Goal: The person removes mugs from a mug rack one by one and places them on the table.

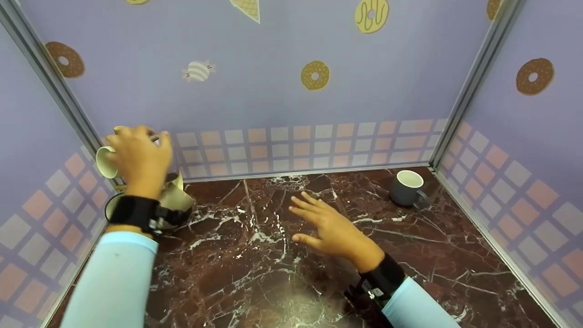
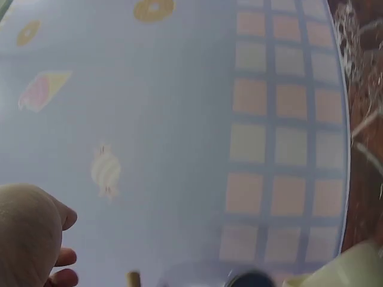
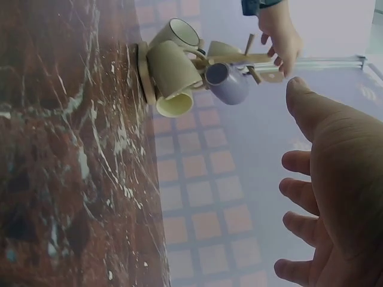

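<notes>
My left hand (image 1: 139, 155) is at the top of a wooden mug rack at the back left, fingers bent loosely downward. In the right wrist view, this left hand (image 3: 280, 36) is near the top of the rack, with no mug in it; whether it touches the wood is unclear. Cream mugs (image 3: 173, 70) and a lilac mug (image 3: 230, 84) hang on the rack's pegs. A wooden peg (image 2: 133, 279) shows below the hand in the left wrist view. My right hand (image 1: 334, 230) hovers over the table, fingers spread, holding nothing.
A dark grey mug (image 1: 406, 189) with a pale inside stands upright at the back right, handle toward the right front. The marbled dark red table (image 1: 255, 273) is bounded by printed panels (image 1: 273, 105) at the back and both sides.
</notes>
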A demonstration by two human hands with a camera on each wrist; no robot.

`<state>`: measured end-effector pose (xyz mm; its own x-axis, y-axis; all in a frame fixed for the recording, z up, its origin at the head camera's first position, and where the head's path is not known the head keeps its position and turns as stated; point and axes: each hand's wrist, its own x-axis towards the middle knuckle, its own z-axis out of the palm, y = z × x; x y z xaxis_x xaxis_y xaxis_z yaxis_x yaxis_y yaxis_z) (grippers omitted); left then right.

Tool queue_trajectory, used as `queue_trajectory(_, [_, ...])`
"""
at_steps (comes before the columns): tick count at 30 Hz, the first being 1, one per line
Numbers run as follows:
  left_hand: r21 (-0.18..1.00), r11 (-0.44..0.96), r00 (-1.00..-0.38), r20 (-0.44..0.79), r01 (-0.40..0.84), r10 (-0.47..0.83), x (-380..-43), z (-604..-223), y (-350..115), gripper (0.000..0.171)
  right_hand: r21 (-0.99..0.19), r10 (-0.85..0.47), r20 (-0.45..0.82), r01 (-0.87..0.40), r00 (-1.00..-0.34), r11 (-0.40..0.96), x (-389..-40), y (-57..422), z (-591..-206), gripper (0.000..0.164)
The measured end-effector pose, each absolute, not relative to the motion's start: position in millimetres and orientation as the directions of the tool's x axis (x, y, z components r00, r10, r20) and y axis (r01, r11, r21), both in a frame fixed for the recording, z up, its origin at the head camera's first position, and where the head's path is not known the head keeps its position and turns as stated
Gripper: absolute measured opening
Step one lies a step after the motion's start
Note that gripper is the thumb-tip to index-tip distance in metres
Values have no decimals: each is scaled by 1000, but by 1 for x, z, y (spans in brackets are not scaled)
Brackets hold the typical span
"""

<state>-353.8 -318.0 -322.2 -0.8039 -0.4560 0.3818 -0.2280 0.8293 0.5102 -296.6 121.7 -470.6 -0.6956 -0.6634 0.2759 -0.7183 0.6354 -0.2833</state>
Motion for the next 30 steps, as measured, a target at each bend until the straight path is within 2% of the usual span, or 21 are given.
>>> queue_trajectory(5, [558, 767, -764, 328, -317, -555, -359, -303, -349, 73, -297, -689, 273, -740, -671, 603, -292, 119, -476, 84])
queue_trajectory(8, [554, 760, -782, 283, -340, -556, -361, -300, -360, 87, -307, -698, 275, -748, -662, 588, -290, 122, -480, 81])
queue_trajectory(12, [551, 767, -811, 252, -329, -529, -366, -304, -368, 96, -311, -703, 273, -752, -656, 581, -289, 125, -479, 78])
queue_trajectory(16, [608, 730, -784, 270, -312, -559, -370, -308, -377, 88, -309, -720, 266, -764, -641, 566, -289, 121, -477, 78])
queue_trajectory(21, [687, 676, -738, 306, -266, -601, -372, -309, -383, 66, -305, -750, 267, -791, -605, 530, -287, 116, -476, 78])
queue_trajectory(30, [704, 662, -739, 299, -256, -604, -374, -305, -386, 51, -312, -774, 239, -801, -587, 511, -287, 110, -480, 77])
